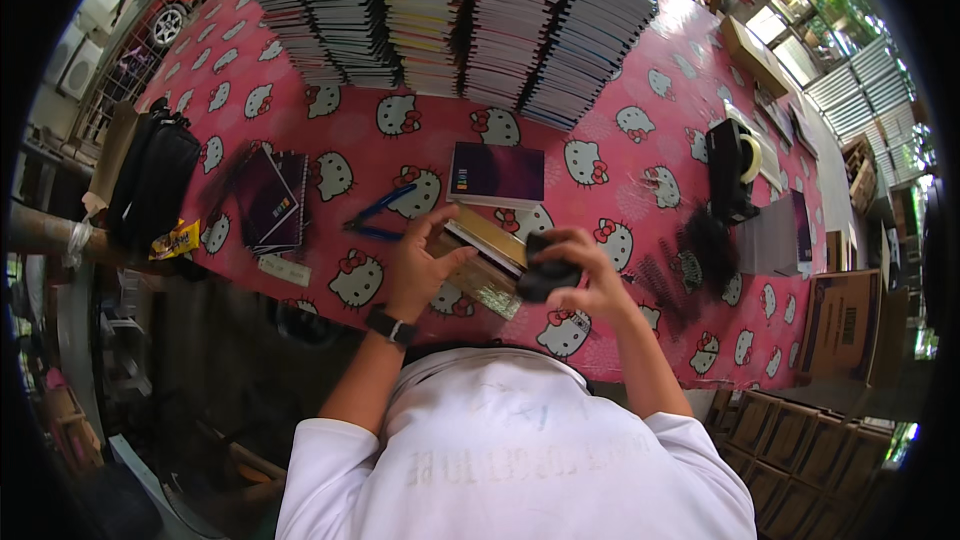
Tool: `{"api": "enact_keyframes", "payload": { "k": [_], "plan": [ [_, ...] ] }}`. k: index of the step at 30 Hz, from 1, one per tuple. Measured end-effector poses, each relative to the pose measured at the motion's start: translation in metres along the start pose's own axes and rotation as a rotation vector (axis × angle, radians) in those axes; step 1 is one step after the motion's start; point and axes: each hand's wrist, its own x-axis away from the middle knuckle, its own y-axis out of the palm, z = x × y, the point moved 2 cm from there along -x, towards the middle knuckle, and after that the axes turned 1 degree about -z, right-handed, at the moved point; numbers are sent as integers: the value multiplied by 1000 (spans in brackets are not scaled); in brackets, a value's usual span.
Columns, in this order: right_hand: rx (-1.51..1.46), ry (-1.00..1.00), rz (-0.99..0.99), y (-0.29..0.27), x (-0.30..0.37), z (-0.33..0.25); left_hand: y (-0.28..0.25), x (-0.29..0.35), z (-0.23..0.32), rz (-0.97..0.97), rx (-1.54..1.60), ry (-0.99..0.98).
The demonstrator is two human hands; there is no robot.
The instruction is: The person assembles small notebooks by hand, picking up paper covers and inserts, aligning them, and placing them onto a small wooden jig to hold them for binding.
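My left hand (432, 258) is closed on the near-left end of a small tan-covered book block (487, 230), whose white page edges show. Clear, shiny plastic film (495, 298) lies along its near side. In my right hand (590, 275) is a black rounded object (548, 268), blurred and of unclear kind, against the block's right end. Just beyond both hands lies a purple notebook (498, 173). A blue-handled tool (380, 212), perhaps pliers, lies left of them with its handles spread.
Tall stacks of spiral notebooks (425, 30) stand at the back. Purple spiral notebooks (275, 202) and a black bag (160, 175) are at left. At right are a black tape dispenser (728, 175), black binding coils (690, 260), translucent sheets (772, 238) and a cardboard box (840, 325).
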Motion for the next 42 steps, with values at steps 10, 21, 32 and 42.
{"api": "enact_keyframes", "payload": {
  "k": [10,21,32,42],
  "plan": [
    [-5,43,-47,16,-9,-3,17,13,-7,198,-131,234],
    [-36,-6,-2,14,-17,-2,23,18,-1,291,-284,349],
    [189,-51,55,22,-29,-14,20,18,-15,227,-179,275],
    [159,-162,26,22,-53,-19,20,16,-16,207,-197,203]
  ]
}}
